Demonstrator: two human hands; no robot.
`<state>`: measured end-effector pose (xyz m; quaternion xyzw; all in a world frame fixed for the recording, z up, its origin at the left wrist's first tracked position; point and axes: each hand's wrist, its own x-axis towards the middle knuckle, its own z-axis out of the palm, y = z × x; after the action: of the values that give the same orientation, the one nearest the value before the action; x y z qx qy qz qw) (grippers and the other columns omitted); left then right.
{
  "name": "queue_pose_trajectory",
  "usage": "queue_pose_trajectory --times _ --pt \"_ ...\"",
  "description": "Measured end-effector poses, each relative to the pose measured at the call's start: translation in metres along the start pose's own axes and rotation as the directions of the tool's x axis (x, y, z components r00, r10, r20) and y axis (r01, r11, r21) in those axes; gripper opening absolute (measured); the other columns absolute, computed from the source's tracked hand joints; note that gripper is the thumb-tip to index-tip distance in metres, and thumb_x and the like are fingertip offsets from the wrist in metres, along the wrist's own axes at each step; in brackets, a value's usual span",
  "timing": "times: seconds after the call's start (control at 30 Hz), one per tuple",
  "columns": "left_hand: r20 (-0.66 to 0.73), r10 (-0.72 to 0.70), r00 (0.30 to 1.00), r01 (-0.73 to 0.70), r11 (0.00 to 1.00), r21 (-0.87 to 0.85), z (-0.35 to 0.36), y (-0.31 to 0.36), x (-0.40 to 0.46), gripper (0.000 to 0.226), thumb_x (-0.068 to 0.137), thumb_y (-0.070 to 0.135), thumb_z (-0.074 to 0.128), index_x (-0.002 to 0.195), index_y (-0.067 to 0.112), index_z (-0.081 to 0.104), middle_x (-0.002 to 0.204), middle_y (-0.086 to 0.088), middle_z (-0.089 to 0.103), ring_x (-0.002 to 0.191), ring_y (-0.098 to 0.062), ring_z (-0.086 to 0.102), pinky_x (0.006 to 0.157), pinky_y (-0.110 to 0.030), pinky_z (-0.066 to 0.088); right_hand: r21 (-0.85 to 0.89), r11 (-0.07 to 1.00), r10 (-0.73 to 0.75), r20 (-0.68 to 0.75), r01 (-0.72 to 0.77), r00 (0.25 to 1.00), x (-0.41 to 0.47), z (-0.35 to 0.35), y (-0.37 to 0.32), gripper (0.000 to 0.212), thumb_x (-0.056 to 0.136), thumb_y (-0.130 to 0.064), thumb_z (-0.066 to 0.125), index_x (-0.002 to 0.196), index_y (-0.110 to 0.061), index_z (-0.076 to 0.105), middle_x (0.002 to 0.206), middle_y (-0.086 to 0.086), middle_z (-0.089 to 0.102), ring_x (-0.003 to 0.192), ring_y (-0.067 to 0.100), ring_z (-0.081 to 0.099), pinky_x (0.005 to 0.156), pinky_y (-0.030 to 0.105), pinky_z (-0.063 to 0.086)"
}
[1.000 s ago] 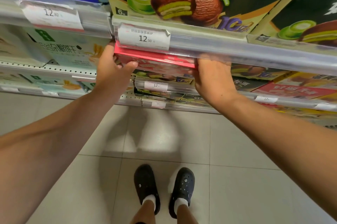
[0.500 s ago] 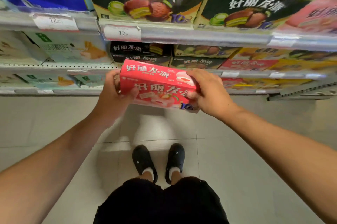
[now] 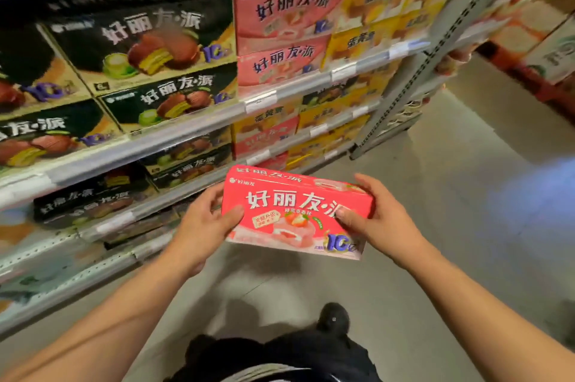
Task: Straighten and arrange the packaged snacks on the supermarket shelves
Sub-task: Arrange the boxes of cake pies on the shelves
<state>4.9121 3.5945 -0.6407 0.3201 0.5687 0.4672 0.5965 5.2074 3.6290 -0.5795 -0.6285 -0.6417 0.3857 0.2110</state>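
My fingers (image 3: 231, 216) on both hands clasp the pink snack box (image 3: 297, 213) by its short ends, off the shelves (image 3: 186, 129) at my 12 o'clock. It looks light, stiff and crushable; end grips seem safest.

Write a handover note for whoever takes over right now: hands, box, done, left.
Left hand grips the left end of the pink strawberry-pie cardboard box; right hand grips its right end.
Box is off the shelves, held level in the aisle, front face up.
Matching pink boxes on the shelf sit up and to the right, between dark green pie boxes and yellow boxes.
Done: box in hand.
Left: probably shelve it with the pink ones, then straighten.
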Motion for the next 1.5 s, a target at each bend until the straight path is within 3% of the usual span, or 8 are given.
queue_pose_trajectory --times 0.17,0.4,0.73,0.87,1.03,1.27,1.4,1.5 --pt "0.037 -0.044 0.998 0.042 0.998 0.043 0.109 -0.001 0.023 0.047 0.083 0.010 0.072 0.124 0.022 0.054 0.109 -0.007 0.069 0.078 -0.017 0.073 0.056 -0.023 0.055 0.316 0.934 0.203 -0.075 -0.169 0.976 0.007 -0.072 0.076 0.072 0.065 -0.033 0.086 0.122 -0.045 0.044 0.114 -0.012 0.061 0.096 0.009 0.067 0.087 0.036 0.055" --pt "0.053 -0.154 0.987 0.147 0.981 0.123 0.243 -0.011 0.052 0.072 0.061 0.045 0.079 0.125 0.030 0.051 0.114 -0.002 0.069 0.090 -0.016 0.072 0.062 -0.023 0.054 0.337 0.923 0.216 -0.057 -0.185 0.975 0.050 -0.184 0.164 0.065 0.070 -0.023 0.085 0.121 -0.039 0.048 0.108 -0.017 0.060 0.088 0.001 0.065 0.074 0.024 0.054" --pt "-0.122 -0.189 0.974 0.202 0.974 0.103 0.297 -0.002 0.102 0.029 0.086 0.021 0.071 0.109 0.031 0.059 0.111 0.000 0.069 0.091 -0.018 0.071 0.080 -0.042 0.057 0.217 0.958 0.166 0.112 -0.187 0.980 0.155 -0.232 0.193 0.072 0.063 -0.030 0.089 0.122 -0.038 0.048 0.110 -0.013 0.060 0.090 0.004 0.063 0.068 0.021 0.052" --pt "-0.164 -0.195 0.967 0.210 0.975 0.078 0.292 0.001 0.132 0.035 0.089 0.016 0.069 0.114 0.036 0.055 0.109 0.001 0.071 0.091 -0.017 0.071 0.081 -0.042 0.058 -0.008 1.000 0.012 0.233 -0.010 0.972 0.212 -0.237 0.177 0.067 0.064 -0.036 0.087 0.118 -0.037 0.049 0.106 -0.019 0.058 0.086 -0.007 0.061 0.065 0.009 0.045" --pt "-0.242 -0.183 0.953 0.197 0.980 0.034 0.278 0.013 0.160 0.039 0.088 0.012 0.068 0.116 0.035 0.053 0.102 0.004 0.072 0.087 -0.011 0.071 0.072 -0.039 0.059 -0.411 0.810 -0.207 0.467 0.418 0.860 0.278 -0.232 0.131 0.077 0.063 -0.059 0.074 0.131 -0.034 0.050 0.136 -0.009 0.046 0.118 0.006 0.044 0.098 0.027 0.037" --pt "-0.312 -0.180 0.933 0.173 0.984 -0.051 0.265 0.017 0.181 0.049 0.079 0.019 0.075 0.120 0.036 0.054 0.109 0.007 0.071 0.103 -0.013 0.067 0.076 -0.031 0.057 -0.431 0.622 -0.209 0.713 0.654 0.669 0.341 -0.194 0.083 0.062 0.065 -0.058 0.075 0.119 -0.038 0.050 0.106 -0.016 0.061 0.097 0.007 0.057 0.081 0.029 0.051" --pt "-0.304 -0.226 0.926 0.294 0.934 0.202 0.228 0.002 0.197 0.095 0.070 0.032 0.083 0.149 0.030 0.030 0.148 0.007 0.038 0.137 -0.013 0.033 0.112 -0.043 0.033 -0.367 0.624 -0.258 0.737 0.690 0.625 0.375 -0.174 0.091 0.043 0.071 -0.043 0.075 0.109 -0.034 0.058 0.096 -0.016 0.064 0.089 0.006 0.060 0.079 0.033 0.056" --pt "-0.474 -0.005 0.881 0.386 0.590 0.710 0.185 -0.009 0.226 0.095 0.078 0.025 0.079 0.153 0.016 0.020 0.159 -0.007 0.016 0.145 -0.026 0.018 0.118 -0.037 0.019 -0.364 0.641 -0.251 0.733 0.676 0.632 0.394 -0.158 0.104 0.040 0.068 -0.035 0.080 0.103 -0.032 0.061 0.089 -0.016 0.063 0.080 0.004 0.061 0.070 0.028 0.056"
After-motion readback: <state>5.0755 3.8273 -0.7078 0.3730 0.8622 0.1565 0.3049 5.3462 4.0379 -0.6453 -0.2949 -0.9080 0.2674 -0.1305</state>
